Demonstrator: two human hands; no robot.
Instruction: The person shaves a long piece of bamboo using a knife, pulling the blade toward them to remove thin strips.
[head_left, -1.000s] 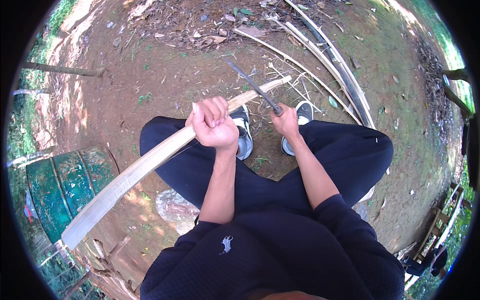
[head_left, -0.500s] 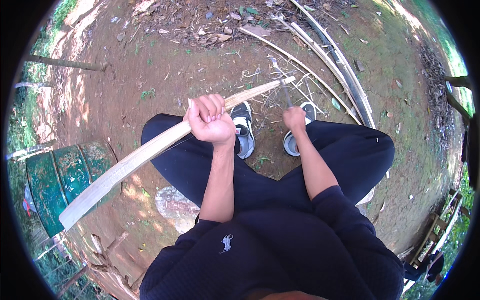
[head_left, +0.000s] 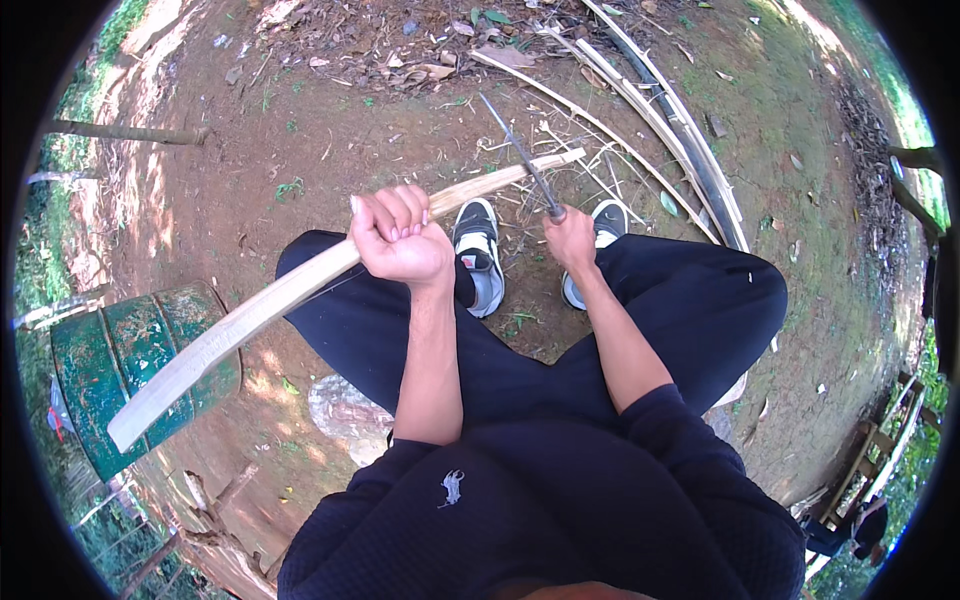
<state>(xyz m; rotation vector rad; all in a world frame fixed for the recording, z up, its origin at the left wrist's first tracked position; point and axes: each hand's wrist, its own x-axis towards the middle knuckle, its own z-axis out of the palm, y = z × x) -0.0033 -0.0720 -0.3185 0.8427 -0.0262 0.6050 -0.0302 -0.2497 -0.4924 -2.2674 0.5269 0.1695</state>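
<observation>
Left hand (head_left: pixel 402 240) grips a long pale wooden strip (head_left: pixel 250 312), which runs from lower left past the right hand (head_left: pixel 572 240). Right hand is closed on a knife (head_left: pixel 520 155), blade laid across the strip's far end.

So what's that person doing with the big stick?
A person sits on the dirt ground with knees bent. The left hand grips a long pale strip of wood that slants across the legs. The right hand holds a knife with its blade laid against the strip near its thin far end. More split strips lie on the ground ahead, and a green drum stands at the left.
</observation>
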